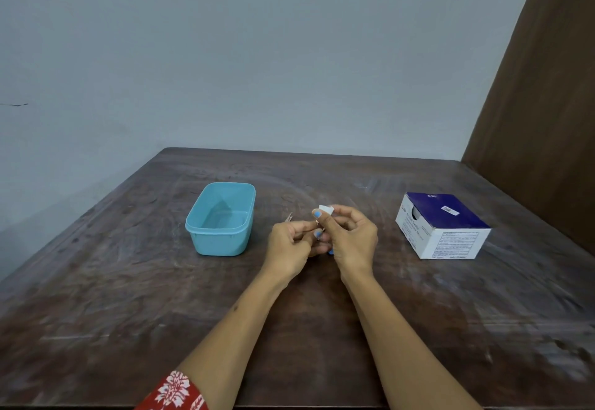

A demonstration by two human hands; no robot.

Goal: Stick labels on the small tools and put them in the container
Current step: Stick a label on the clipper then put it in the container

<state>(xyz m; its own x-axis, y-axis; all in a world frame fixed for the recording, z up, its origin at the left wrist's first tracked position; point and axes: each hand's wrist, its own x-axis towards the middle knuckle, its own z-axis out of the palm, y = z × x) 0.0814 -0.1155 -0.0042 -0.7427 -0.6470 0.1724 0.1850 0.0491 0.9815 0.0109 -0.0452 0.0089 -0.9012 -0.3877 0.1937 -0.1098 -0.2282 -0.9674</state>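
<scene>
Both hands meet above the middle of the wooden table (128, 297). My left hand (291, 245) pinches a small thin metal tool (288, 217) whose tip sticks out to the left, toward the container. My right hand (349, 235) holds a small white label (325, 209) between thumb and fingertips, just above the tool. The two hands touch at the fingertips, and most of the tool is hidden between them. An open light-blue plastic container (206, 242) stands left of the hands, and nothing shows inside it.
A blue and white cardboard box (450, 239) lies to the right of the hands. A grey wall rises behind the table, and a brown panel (541, 103) stands at the far right.
</scene>
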